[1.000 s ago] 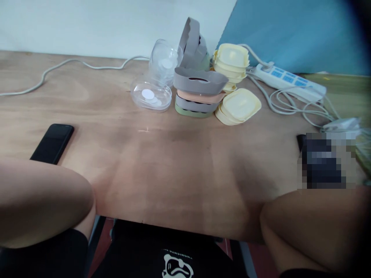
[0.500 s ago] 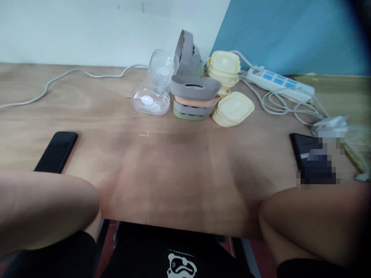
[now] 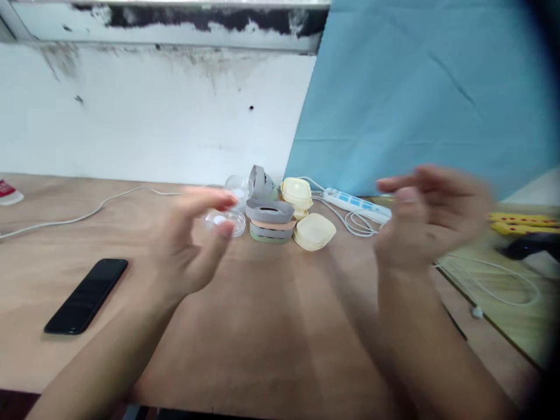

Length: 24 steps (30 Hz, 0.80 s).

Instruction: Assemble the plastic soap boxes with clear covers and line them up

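My left hand (image 3: 188,242) hovers above the table, blurred by motion, its thumb and fingers apart with nothing between them. Just beyond its fingertips lie clear plastic covers (image 3: 236,223), which it partly hides. Raised on the other side, my right hand (image 3: 431,213) has bent fingers apart from the thumb and holds nothing. Between the hands, farther back, stand stacked grey, peach and green oval bands (image 3: 271,223) with cut-out slots. Pale yellow shallow trays (image 3: 314,231) are stacked to their right, with more yellow trays (image 3: 296,192) behind.
A black phone (image 3: 86,296) lies at left on the wooden table (image 3: 262,326). A white power strip (image 3: 356,204) with looped cables sits at the back right. Yellow tools (image 3: 522,223) lie at far right. A red-and-white object (image 3: 9,192) is at the far left edge.
Both hands have risen into the middle of the view; before, mostly the forearms showed at the sides. The camera has tilted up, showing more wall. The stacks keep their arrangement.
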Each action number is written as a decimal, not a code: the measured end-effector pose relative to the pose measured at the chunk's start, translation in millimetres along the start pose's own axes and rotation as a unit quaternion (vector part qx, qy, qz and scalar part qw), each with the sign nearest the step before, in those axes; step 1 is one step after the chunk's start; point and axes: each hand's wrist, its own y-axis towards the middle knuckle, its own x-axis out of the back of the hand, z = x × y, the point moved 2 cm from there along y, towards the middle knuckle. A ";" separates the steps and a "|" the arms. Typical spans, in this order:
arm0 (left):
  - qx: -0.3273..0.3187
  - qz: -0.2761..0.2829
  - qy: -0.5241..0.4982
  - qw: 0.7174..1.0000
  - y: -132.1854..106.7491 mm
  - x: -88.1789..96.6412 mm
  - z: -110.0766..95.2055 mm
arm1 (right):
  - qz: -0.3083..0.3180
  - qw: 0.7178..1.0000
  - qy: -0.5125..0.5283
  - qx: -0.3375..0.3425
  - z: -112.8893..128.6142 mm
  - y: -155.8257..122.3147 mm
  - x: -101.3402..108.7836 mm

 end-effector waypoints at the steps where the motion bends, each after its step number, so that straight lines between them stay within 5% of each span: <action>1: -0.020 0.019 0.004 1.000 -5.5 -6.4 3.8 | -0.034 0.999 -0.018 0.008 -1.8 -6.9 -2.5; 4: -0.031 0.142 0.032 0.989 -40.1 -29.1 30.1 | 0.038 0.993 -0.106 -0.035 -15.5 -44.8 -6.5; 6: -0.003 0.239 0.064 0.969 -68.3 -40.7 53.2 | 0.094 0.981 -0.167 -0.043 -26.2 -75.3 -2.4; 9: 0.080 0.304 0.094 0.945 -96.9 -47.5 80.8 | 0.207 0.962 -0.175 -0.034 -39.3 -110.8 1.4; 14: 0.168 0.304 0.103 0.932 -102.8 -46.9 93.8 | 0.311 0.936 -0.154 -0.058 -45.2 -127.2 -12.4; 24: 0.165 0.347 0.127 0.915 -105.8 -44.6 98.2 | 0.454 0.875 -0.143 -0.086 -43.6 -129.4 -24.8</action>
